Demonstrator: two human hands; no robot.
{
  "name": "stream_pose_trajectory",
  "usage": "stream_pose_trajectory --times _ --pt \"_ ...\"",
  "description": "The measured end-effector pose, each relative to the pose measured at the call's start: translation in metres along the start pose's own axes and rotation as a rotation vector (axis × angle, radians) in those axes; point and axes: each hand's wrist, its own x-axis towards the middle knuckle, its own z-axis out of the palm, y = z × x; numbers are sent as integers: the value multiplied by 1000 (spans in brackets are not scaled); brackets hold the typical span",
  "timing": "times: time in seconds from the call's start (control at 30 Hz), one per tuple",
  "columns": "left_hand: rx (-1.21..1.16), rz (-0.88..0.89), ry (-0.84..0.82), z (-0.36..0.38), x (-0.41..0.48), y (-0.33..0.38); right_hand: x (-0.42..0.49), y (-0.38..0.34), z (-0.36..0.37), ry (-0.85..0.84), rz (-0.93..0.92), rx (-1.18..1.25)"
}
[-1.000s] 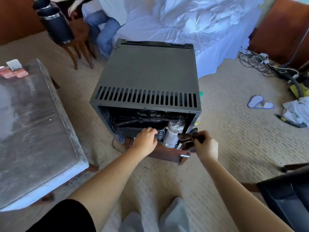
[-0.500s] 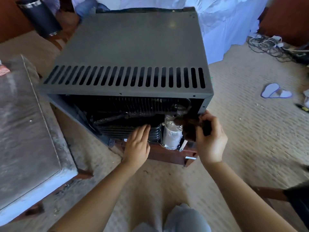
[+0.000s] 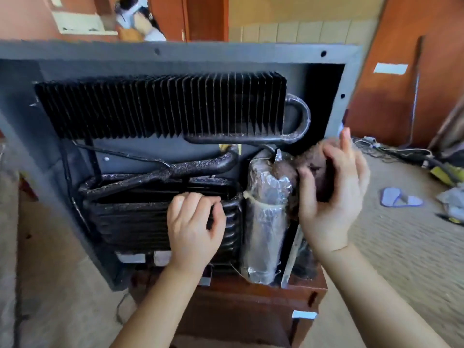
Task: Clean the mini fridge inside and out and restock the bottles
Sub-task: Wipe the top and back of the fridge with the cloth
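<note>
bracing the mini fridge (image 3: 351,79), the left hand (image 3: 193,229) curls loosely on the coils (image 3: 130,219), gripping nothing; the right hand (image 3: 329,197) grips a brown cloth (image 3: 311,159) against the foil-wrapped cylinder (image 3: 266,222), likely for dusting.

The mini fridge (image 3: 226,54) sits on a low brown wooden stand (image 3: 251,305). The stand is on the tan carpet floor (image 3: 391,247). A slipper (image 3: 399,200) and cables (image 3: 391,150) lie on it.
</note>
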Motion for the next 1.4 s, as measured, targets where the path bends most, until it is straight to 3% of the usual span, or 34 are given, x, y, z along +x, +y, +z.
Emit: stream_pose_trajectory --times 0.07,0.2,0.5,0.77,1.03,1.4 --pt "-41 14 66 5 -3 -1 -28 7 5 -66 -77 -118" --pt "-41 52 81 4 -6 -6 -74 16 8 -143 -18 -118" --pt "-52 37 72 7 -5 -10 44 1 7 -119 -178 -22" --pt "-164 -28 154 15 -6 -7 -92 34 10 -241 -30 -128" --pt "-146 -8 168 19 -8 -12 -108 30 -9 -286 -31 -157" --pt "-72 -8 201 26 -10 -13 -43 -4 -54 75 -82 -195"
